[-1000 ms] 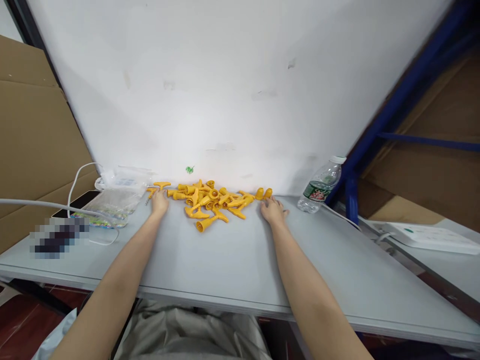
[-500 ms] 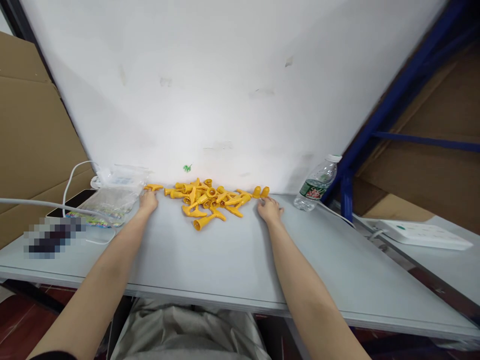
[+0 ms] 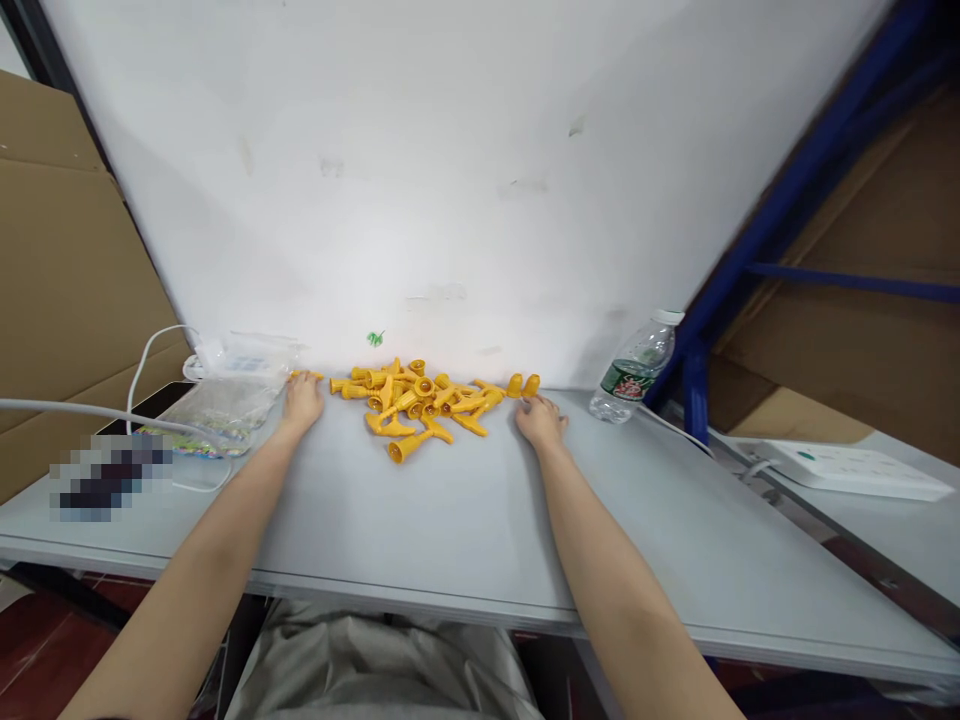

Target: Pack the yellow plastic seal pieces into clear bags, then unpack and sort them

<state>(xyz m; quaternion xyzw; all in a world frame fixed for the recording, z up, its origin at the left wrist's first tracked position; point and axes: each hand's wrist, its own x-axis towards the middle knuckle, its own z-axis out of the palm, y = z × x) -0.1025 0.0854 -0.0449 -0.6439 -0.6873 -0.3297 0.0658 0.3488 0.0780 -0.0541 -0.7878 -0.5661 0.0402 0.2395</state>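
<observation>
Yellow plastic pieces, several with flared hollow ends and some T-shaped, lie in a loose pile (image 3: 420, 400) against the white panel. My left hand (image 3: 304, 402) rests on the table left of the pile, its fingers stretched toward a single yellow T-shaped piece (image 3: 318, 376) that they partly cover. Whether the fingertips press on that piece is hard to see. On the other side my right hand (image 3: 541, 420) lies on the table with its fingers apart and nothing visible in it. Just beyond it stand two small yellow cup-shaped pieces (image 3: 523, 386), side by side.
A clear water bottle (image 3: 636, 372) leans at the right against the panel. Plastic bags (image 3: 225, 395), white cables and a dark flat device (image 3: 161, 402) lie at the left. A white power strip (image 3: 855, 468) sits far right, near the blue frame (image 3: 696, 390).
My left hand has shifted slightly right and now covers more of the single T-shaped piece. The right hand and the pile stay as they were.
</observation>
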